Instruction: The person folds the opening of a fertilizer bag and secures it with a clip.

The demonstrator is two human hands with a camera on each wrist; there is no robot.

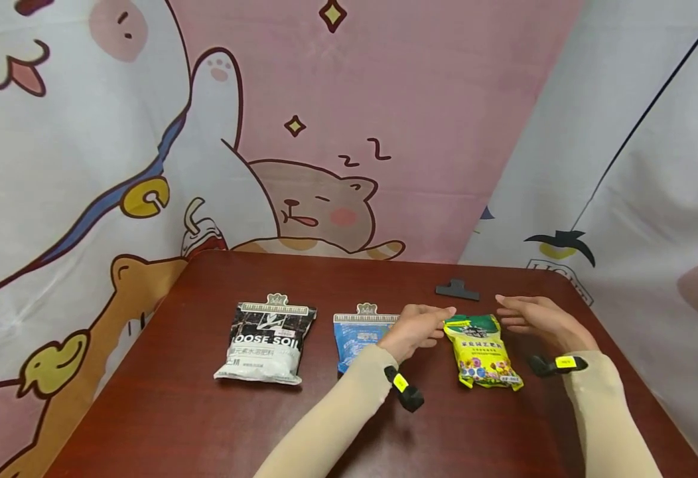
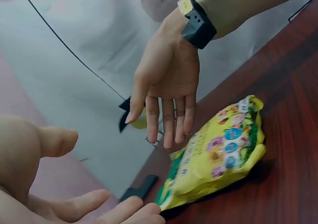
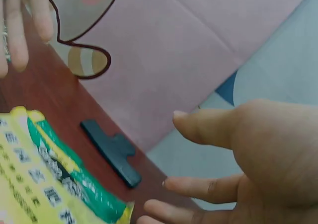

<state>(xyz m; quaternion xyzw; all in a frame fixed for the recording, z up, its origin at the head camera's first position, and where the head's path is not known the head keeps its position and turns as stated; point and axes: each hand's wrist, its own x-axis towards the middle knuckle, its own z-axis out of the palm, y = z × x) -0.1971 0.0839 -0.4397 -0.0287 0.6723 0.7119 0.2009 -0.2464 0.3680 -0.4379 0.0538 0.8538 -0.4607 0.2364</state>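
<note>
A yellow and green bag (image 1: 483,352) with flowers printed on it lies on the table between my two hands. At its upper left corner is my left hand (image 1: 416,330), fingers fairly straight; whether they touch the bag I cannot tell. My right hand (image 1: 543,320) hovers to the right of the bag, thumb and fingers apart and holding nothing, as the right wrist view also shows. Behind the bag lies a black clip (image 1: 458,290), seen close in the right wrist view (image 3: 112,152). No clip shows on the yellow bag.
On the left lies a black and white soil bag (image 1: 265,345) with a ruler-marked clip (image 1: 277,305) along its top. A blue bag (image 1: 357,338) with a similar clip (image 1: 367,313) is partly hidden by my left hand. The reddish-brown table (image 1: 164,411) meets a cartoon-printed cloth behind.
</note>
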